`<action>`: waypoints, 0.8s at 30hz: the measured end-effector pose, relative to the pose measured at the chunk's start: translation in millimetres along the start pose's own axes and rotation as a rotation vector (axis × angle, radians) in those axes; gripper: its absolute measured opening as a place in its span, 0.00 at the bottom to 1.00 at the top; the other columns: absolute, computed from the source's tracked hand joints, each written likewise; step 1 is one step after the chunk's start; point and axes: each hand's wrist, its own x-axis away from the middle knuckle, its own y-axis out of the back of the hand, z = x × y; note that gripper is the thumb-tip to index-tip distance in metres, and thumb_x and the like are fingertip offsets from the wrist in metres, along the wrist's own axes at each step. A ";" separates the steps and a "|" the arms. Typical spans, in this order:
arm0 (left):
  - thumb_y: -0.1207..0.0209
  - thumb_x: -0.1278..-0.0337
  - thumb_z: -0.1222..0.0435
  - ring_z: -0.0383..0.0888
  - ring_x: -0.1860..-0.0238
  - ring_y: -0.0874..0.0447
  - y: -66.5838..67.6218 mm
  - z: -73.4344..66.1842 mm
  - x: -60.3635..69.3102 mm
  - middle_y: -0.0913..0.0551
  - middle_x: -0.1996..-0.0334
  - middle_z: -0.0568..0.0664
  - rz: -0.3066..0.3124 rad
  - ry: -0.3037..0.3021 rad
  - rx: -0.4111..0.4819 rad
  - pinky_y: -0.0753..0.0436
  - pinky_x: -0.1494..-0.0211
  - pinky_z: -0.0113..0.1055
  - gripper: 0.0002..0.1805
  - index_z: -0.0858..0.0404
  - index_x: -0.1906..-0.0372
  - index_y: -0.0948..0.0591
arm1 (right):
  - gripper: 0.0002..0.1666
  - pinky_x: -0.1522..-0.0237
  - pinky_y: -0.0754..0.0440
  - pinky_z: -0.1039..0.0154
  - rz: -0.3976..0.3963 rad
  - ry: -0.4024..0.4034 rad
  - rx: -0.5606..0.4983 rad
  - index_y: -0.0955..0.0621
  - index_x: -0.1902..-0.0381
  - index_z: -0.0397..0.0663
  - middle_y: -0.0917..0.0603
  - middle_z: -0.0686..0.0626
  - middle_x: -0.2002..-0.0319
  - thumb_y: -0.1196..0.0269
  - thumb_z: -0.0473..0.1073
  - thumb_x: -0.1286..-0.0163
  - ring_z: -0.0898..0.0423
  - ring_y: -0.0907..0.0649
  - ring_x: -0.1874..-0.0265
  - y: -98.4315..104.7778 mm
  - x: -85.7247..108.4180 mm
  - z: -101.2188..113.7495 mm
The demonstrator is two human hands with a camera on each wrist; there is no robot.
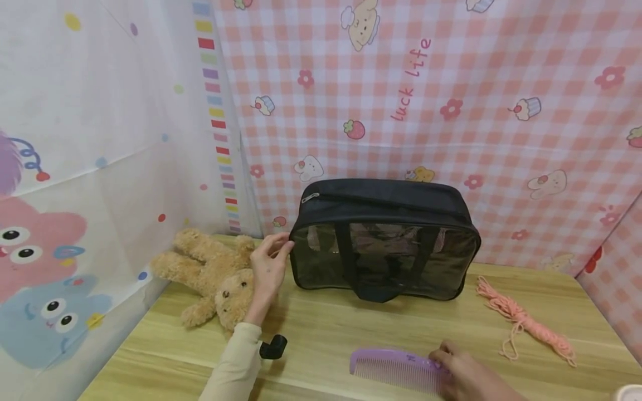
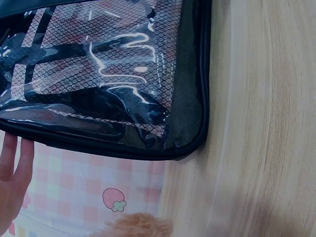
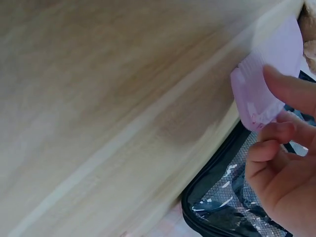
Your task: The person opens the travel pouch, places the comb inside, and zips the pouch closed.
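Observation:
A black bag (image 1: 383, 195) with a see-through front panel stands upright on the table, its strap handle hanging down in front. My left hand (image 1: 270, 264) touches the bag's left edge with its fingertips; in the left wrist view, two fairly straight fingers (image 2: 22, 163) meet the black piping. A purple comb (image 1: 386, 362) is held by one end in my right hand (image 1: 466, 373), low in front of the bag, teeth toward me. In the right wrist view, the thumb and fingers pinch the comb (image 3: 276, 64), and the bag's mesh shows behind them.
A brown teddy bear (image 1: 213, 273) lies left of the bag, partly behind my left forearm. A bundle of pink yarn (image 1: 526, 323) lies to the right. At the lower right corner, a white round object (image 1: 629, 392) is cut off. Patterned cloths hang behind the wooden table (image 1: 321, 328).

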 end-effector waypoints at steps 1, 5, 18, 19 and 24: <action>0.37 0.44 0.74 0.57 0.62 0.17 0.3 0.1 0.0 0.18 0.64 0.62 -0.001 -0.001 0.001 0.21 0.53 0.49 0.08 0.72 0.59 0.16 | 0.17 0.76 0.27 0.65 -0.007 0.011 -0.018 0.20 0.55 0.41 0.29 0.51 0.61 0.32 0.37 0.42 0.66 0.29 0.72 1.3 0.5 0.6; 0.38 0.44 0.74 0.57 0.62 0.17 1.5 -0.2 0.2 0.17 0.64 0.61 -0.004 -0.004 -0.003 0.20 0.53 0.48 0.08 0.71 0.58 0.16 | 0.10 0.75 0.25 0.65 -0.082 0.087 -0.046 0.19 0.58 0.43 0.26 0.52 0.62 0.36 0.33 0.38 0.67 0.26 0.71 4.8 3.7 1.8; 0.38 0.44 0.73 0.57 0.61 0.17 1.7 -0.8 0.9 0.17 0.64 0.62 -0.001 -0.007 -0.009 0.19 0.57 0.41 0.09 0.71 0.58 0.16 | 0.10 0.78 0.24 0.67 -0.380 0.270 -0.260 0.16 0.61 0.48 0.18 0.54 0.67 0.36 0.30 0.38 0.62 0.22 0.74 14.6 13.9 13.6; 0.38 0.44 0.73 0.57 0.61 0.16 1.8 -1.0 1.1 0.17 0.64 0.61 0.000 -0.010 -0.013 0.19 0.58 0.41 0.09 0.71 0.58 0.16 | 0.10 0.78 0.24 0.66 -0.388 0.260 -0.273 0.16 0.61 0.48 0.18 0.54 0.66 0.36 0.30 0.38 0.61 0.22 0.74 16.2 14.7 15.8; 0.38 0.43 0.74 0.57 0.61 0.17 1.4 -0.3 3.1 0.17 0.64 0.61 0.007 -0.024 -0.031 0.19 0.57 0.45 0.08 0.71 0.59 0.16 | 0.11 0.80 0.25 0.66 -0.446 0.211 -0.281 0.15 0.62 0.50 0.17 0.55 0.66 0.36 0.31 0.39 0.61 0.22 0.76 22.8 19.4 24.3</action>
